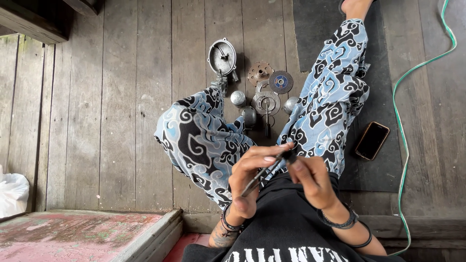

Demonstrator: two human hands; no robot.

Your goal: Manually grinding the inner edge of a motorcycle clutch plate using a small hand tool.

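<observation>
Weathered grey floorboards (121,121) stretch under us, and we sit on them with our legs in blue patterned trousers (204,140) spread apart. Our left hand (250,177) is curled closed around a slim dark tool (264,173), gripping its handle. Our right hand (310,177) pinches the tool's tip between thumb and fingertips, the other fingers bent loosely; what small piece sits there we cannot tell. Beyond both hands, between our knees, lie metal machine parts: a round grey housing cover (222,57), a rusty toothed disc (260,73), a blue-centred disc (281,82), and a shiny small cylinder (238,98). Out past the right hand a phone (372,140) rests on a dark mat (388,97), with a green cable (403,121) running beside it.
</observation>
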